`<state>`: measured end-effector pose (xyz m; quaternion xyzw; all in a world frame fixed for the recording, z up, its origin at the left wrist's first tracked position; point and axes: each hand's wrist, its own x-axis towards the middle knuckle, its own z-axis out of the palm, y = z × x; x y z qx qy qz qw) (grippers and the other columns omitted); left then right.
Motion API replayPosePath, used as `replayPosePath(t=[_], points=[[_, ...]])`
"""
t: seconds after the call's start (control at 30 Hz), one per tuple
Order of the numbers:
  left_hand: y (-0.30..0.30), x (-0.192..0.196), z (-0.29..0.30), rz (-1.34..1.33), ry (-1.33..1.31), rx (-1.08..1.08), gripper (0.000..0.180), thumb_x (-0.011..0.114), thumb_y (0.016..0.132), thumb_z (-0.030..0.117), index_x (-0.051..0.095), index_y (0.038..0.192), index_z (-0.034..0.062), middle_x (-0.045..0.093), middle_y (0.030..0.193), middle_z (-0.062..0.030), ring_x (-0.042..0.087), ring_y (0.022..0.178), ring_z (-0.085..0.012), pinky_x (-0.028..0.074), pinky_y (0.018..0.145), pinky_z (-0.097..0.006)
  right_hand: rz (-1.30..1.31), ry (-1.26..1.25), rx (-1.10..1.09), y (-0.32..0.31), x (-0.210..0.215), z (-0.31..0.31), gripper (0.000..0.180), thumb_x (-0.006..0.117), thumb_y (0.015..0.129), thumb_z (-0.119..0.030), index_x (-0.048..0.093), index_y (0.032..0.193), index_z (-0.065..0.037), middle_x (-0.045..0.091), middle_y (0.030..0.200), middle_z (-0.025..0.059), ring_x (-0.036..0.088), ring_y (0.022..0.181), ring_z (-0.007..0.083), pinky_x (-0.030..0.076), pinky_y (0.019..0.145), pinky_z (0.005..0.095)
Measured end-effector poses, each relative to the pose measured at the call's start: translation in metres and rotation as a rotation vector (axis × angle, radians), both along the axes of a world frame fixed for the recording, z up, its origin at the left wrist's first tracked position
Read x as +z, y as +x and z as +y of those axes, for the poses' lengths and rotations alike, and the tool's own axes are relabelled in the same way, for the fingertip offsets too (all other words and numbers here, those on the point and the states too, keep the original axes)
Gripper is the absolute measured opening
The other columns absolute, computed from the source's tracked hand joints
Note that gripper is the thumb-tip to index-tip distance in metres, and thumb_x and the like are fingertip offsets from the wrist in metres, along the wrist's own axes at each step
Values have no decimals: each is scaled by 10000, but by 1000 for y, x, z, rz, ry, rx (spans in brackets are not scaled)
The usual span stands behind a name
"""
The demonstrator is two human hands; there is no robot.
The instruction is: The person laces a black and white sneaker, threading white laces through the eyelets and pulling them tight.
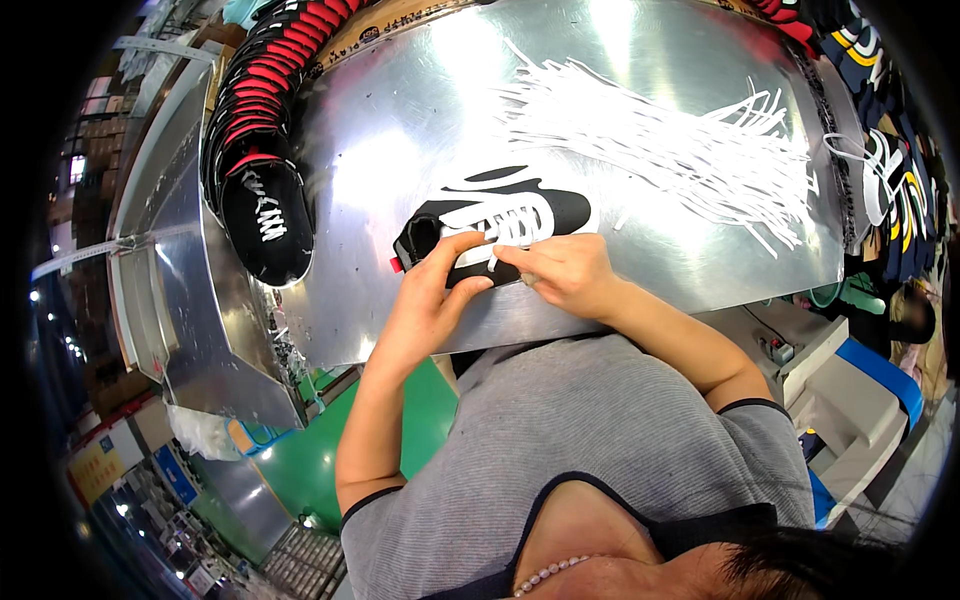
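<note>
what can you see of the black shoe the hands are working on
The black shoe lies on its side on the shiny metal table, with a white side stripe, white sole edge, white laces and a small red heel tab. The left hand holds its heel end; the right hand pinches a lace.
</note>
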<state>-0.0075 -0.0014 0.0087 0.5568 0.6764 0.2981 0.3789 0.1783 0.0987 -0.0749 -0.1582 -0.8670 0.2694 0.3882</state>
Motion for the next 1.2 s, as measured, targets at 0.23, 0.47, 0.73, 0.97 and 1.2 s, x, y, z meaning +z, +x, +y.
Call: replayPosePath(t=[0.23, 0.47, 0.73, 0.97, 1.2], points=[[12, -27, 9, 349, 339, 64, 290, 761, 810, 105, 635, 1054, 14, 691, 928, -149, 667, 806, -326, 524, 696, -389, -191, -585, 29, 11, 26, -7, 285, 704, 872, -138, 619, 1135, -74, 667, 750, 52, 636, 612, 175, 472, 533, 280], [17, -31, 11, 417, 461, 119, 252, 782, 786, 109, 651, 982, 16, 691, 857, -127, 668, 745, -301, 519, 649, -375, -245, -678, -22, 13, 36, -13, 178, 595, 979, -185, 526, 1046, -34, 678, 839, 114, 667, 729, 257, 496, 657, 331], [16, -33, 10, 449, 479, 111, 253, 796, 770, 127, 648, 943, 18, 690, 833, -117, 661, 722, -291, 507, 633, -370, -283, -750, -32, 12, 39, -11, 165, 587, 974, -196, 528, 994, -43, 658, 772, 100, 652, 694, 269, 485, 631, 381], [16, -31, 11, 442, 458, 104, 225, 784, 784, 133, 653, 928, 21, 679, 811, -121, 648, 710, -295, 501, 631, -371, -298, -788, -54, 9, 36, -10, 162, 594, 974, -183, 525, 987, -37, 659, 769, 111, 660, 689, 263, 490, 626, 365], [36, -36, 2, 447, 432, 87, 238, 723, 816, 26, 642, 1039, 28, 631, 791, -118, 620, 687, -293, 469, 608, -387, -359, -772, -168, -21, 25, -23, 163, 593, 976, -181, 517, 986, -37, 671, 833, 154, 664, 760, 358, 509, 670, 409]])
